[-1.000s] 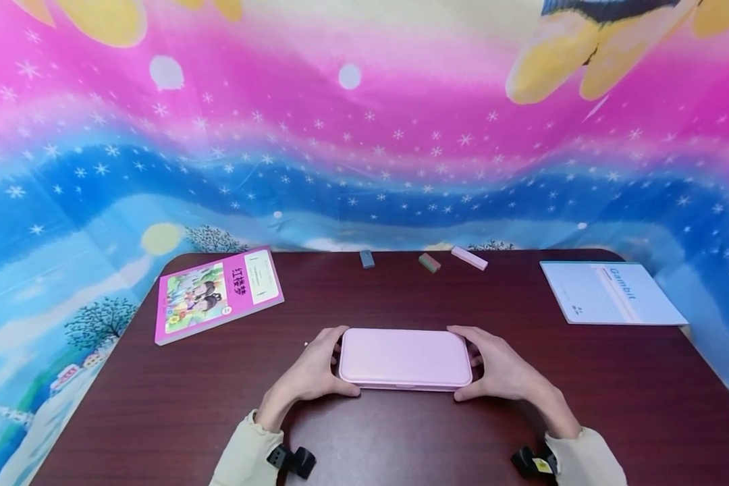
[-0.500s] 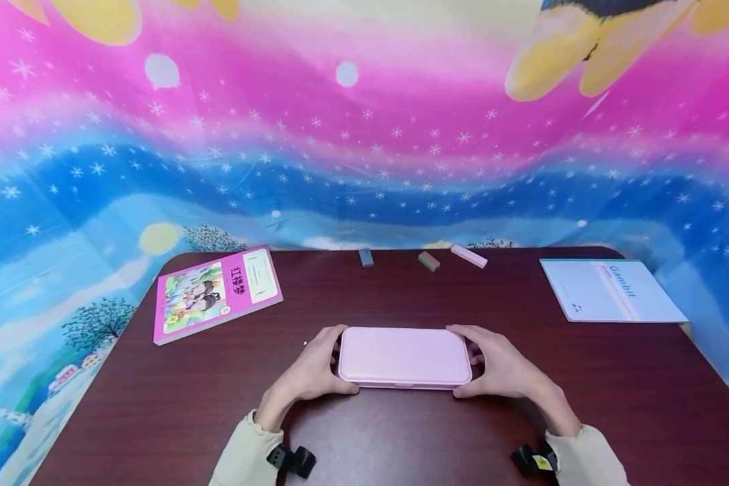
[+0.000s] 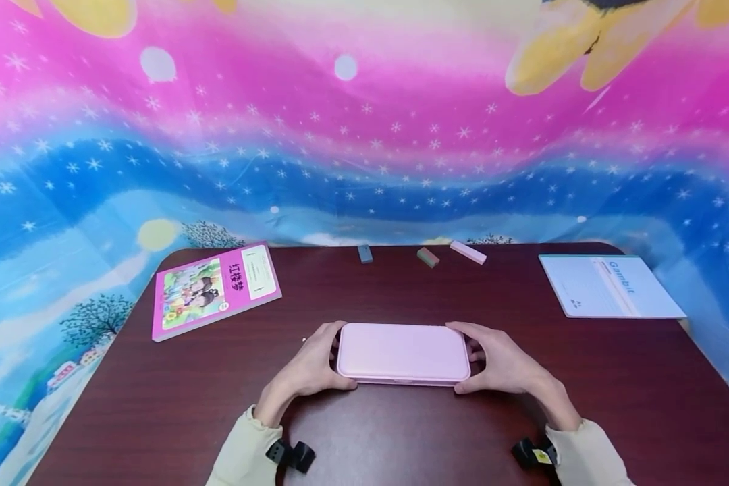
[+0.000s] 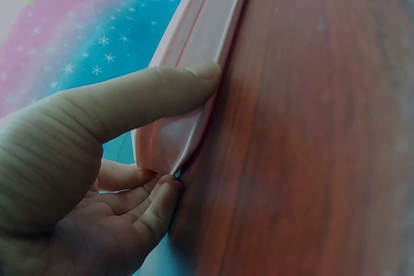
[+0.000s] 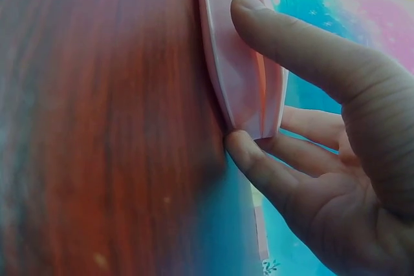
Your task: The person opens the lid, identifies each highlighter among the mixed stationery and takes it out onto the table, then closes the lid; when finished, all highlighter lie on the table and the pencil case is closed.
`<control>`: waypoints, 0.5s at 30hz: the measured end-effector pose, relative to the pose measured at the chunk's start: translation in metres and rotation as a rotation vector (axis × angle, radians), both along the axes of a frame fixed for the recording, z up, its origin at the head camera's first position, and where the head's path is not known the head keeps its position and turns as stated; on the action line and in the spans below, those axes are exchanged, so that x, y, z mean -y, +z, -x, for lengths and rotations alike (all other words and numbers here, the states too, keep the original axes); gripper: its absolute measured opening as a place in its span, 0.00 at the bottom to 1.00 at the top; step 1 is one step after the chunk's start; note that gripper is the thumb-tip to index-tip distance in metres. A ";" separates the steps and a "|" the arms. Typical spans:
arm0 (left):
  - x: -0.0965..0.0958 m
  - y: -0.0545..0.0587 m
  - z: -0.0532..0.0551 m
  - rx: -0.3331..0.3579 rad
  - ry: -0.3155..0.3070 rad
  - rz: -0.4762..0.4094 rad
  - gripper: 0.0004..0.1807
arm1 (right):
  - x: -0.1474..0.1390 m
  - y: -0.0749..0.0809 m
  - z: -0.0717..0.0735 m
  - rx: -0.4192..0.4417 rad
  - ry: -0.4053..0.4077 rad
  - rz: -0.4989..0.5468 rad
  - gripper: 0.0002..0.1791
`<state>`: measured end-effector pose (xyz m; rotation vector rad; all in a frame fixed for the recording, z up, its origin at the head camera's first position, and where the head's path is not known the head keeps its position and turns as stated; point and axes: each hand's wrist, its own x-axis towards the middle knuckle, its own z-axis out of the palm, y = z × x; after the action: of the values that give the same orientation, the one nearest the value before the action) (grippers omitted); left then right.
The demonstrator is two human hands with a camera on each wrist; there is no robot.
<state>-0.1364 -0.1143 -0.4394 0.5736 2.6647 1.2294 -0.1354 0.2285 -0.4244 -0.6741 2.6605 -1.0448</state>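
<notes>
Holding the closed pink case (image 3: 403, 352) by its ends looks like the step in hand: your left grip (image 3: 308, 363) curls round its left end and your right grip (image 3: 507, 362) its right, thumbs against the near side. It lies in the near middle of the desk (image 3: 395, 439), apparently flat. Any next move likely calls for even pressure from both sides.

"Gambit"-marked notebook (image 3: 610, 287), "红楼梦"-marked book (image 3: 217, 290)
</notes>
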 end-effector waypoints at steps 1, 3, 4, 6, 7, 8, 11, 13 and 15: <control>0.000 0.000 0.000 0.002 0.003 0.003 0.52 | 0.000 0.001 0.000 -0.006 0.007 -0.002 0.54; 0.001 0.001 0.000 0.004 0.010 0.008 0.52 | 0.001 0.001 0.001 -0.020 0.014 -0.010 0.54; 0.001 0.002 0.000 0.003 0.013 0.012 0.53 | 0.002 0.002 0.001 -0.027 0.019 -0.013 0.54; 0.001 0.002 0.000 0.004 0.018 0.013 0.53 | 0.003 0.002 0.001 -0.049 0.024 -0.025 0.54; 0.000 0.003 0.000 0.002 0.018 0.015 0.53 | 0.004 0.002 0.001 -0.063 0.026 -0.031 0.54; 0.000 0.003 -0.001 0.000 0.018 0.014 0.52 | 0.004 0.002 0.001 -0.074 0.025 -0.036 0.54; 0.000 0.002 0.000 -0.014 0.012 0.010 0.52 | 0.005 0.002 0.000 -0.110 0.019 -0.053 0.54; 0.000 0.000 0.000 -0.023 0.008 0.009 0.52 | 0.006 0.003 -0.001 -0.139 0.014 -0.081 0.54; 0.000 -0.001 0.000 -0.028 0.007 0.008 0.51 | 0.006 0.003 -0.002 -0.157 0.009 -0.107 0.54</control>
<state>-0.1366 -0.1140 -0.4402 0.5856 2.6954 1.2203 -0.1334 0.2229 -0.4217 -0.7745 2.8201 -0.8732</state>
